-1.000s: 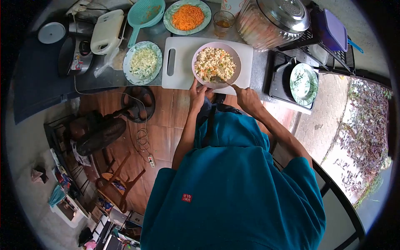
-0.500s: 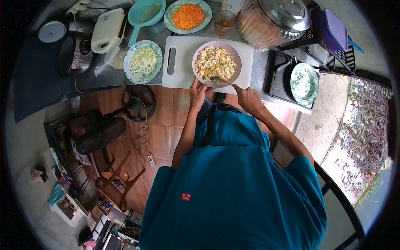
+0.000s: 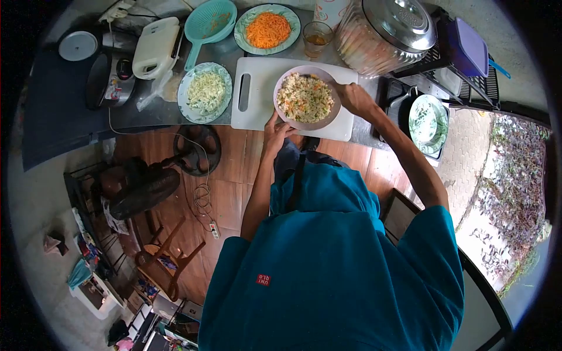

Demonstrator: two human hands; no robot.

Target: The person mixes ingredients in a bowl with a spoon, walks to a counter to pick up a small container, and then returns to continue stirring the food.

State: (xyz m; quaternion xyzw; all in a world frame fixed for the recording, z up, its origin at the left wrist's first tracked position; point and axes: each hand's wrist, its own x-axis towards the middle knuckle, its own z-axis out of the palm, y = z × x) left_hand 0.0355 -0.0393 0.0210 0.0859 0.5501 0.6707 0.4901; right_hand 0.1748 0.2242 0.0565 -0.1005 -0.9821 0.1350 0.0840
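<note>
A pale pink bowl [image 3: 332, 115] filled with a chopped mixture [image 3: 304, 98] of white, orange and green bits sits on a white cutting board [image 3: 252, 117]. My left hand [image 3: 276, 133] grips the bowl at its near left side, fingers against the wall. At the bowl's right rim, my right hand [image 3: 355, 99] is closed around the handle of a spoon. The spoon's head dips into the far side of the mixture and is mostly hidden.
Left of the board stands a plate of shredded pale vegetable [image 3: 205, 93]. Behind are a plate of shredded carrot [image 3: 268, 30], a teal strainer [image 3: 209, 22], a glass [image 3: 317, 40] and a large lidded jar [image 3: 386, 38]. A patterned plate [image 3: 428, 124] lies at the right.
My right hand has moved away from my body and up the bowl's right side, carrying the spoon from the near edge to the far side. My left hand stays at the bowl.
</note>
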